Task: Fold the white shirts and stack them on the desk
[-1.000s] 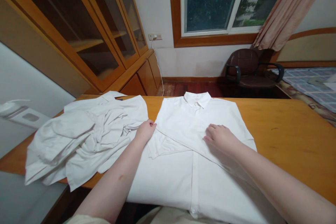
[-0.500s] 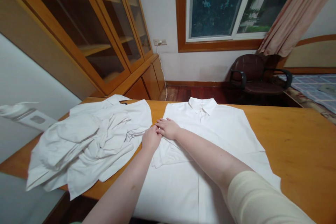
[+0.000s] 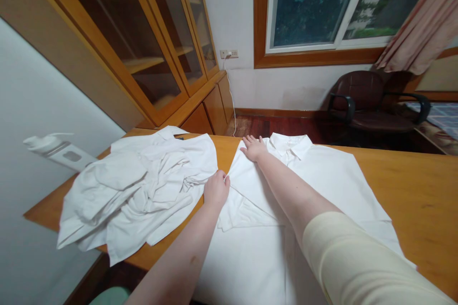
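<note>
Hands (image 3: 255,148) parted on shirt (image 3: 338,183); shelved cabinet (image 3: 161,33)

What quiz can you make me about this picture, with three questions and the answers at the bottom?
1. Pick one: where on the laid-out shirt does the right hand rest?
A) beside the collar
B) on the bottom hem
C) on the buttons below the chest
2. True or false: the left hand is holding the collar.
3. Fill in the blank: seen from the person's side, the crumpled white clothing lies to the ____ of the laid-out shirt.

Key:
1. A, with its fingers spread
2. False; it holds the cloth at the shirt's side edge
3. left
</note>
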`<state>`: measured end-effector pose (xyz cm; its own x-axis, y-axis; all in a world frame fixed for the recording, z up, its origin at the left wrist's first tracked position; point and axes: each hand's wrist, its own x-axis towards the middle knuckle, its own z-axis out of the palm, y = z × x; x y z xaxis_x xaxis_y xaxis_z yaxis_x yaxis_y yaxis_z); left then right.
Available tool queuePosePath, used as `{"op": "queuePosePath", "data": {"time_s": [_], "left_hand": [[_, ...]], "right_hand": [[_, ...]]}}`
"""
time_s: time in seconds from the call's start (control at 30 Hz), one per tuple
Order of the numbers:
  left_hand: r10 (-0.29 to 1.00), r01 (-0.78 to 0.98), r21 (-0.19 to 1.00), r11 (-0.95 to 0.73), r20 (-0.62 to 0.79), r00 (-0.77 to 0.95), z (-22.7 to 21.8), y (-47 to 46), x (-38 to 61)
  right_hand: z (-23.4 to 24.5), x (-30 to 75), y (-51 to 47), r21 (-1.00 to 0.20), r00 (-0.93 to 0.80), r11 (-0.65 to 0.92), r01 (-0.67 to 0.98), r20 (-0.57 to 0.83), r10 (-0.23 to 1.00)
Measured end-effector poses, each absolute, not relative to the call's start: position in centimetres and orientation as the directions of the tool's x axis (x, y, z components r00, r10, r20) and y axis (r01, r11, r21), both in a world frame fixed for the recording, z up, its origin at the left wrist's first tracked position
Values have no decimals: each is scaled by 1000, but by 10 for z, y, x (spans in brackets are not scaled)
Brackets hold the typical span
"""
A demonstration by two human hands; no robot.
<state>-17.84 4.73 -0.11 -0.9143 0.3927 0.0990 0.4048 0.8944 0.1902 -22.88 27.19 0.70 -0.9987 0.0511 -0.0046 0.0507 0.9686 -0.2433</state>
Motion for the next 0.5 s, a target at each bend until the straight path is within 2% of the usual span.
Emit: {"op": "queuePosePath", "data": {"time_s": [0.07,0.17,0.33,0.4,0.5], "left_hand": [[398,410,191,892,99,-912,-1,48,-179],[410,426,197,883,118,-904,-1,47,-179],[450,482,251,840,176,-876,-3,43,-181],[468,503,259,825,189,-864,-4,42,-181],[497,527,264,808,175,-850,-4,40,-183]], "right_hand": [[13,-219,268,-227,-999,973,30,31,38],[17,-186,254,-215,-997,975,-62,67,-48],[9,-85,254,-249,-983,952,-180,86,-163],[4,-38,270,-242,-990,960,-142,56,-133],[-3,28,301,-216,-1000,976,13,-12,11]]}}
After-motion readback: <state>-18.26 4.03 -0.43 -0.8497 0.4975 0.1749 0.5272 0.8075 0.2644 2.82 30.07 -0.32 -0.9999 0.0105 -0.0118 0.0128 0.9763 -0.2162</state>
